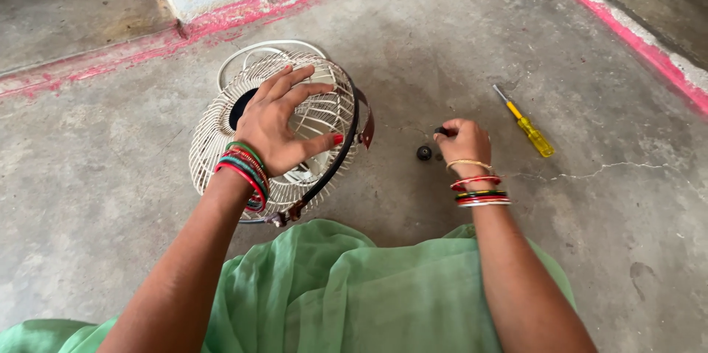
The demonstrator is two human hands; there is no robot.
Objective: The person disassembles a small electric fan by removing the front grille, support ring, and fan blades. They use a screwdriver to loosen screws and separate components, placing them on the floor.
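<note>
Here, leftmost on the grey concrete floor (96,176), a cream wire fan guard (214,139) lies tilted, a dark rim band (346,143) running along its right edge. Left hand (276,124) rests flat on top of the guard, fingers spread, thumb pointing toward the band; coloured bangles at the wrist. A second white ring shows partly behind the guard, near the pink-painted wall base (243,10). Just right of the guard, a small dark round cap (424,152) sits on the floor. Right hand (463,143) is beside it, fingers curled together, pinching a small dark part (442,131) at the fingertips. Farther right, apart from the hand, a yellow-handled screwdriver (529,130) lies on the floor. Green cloth (354,286) covers the lap below.
</note>
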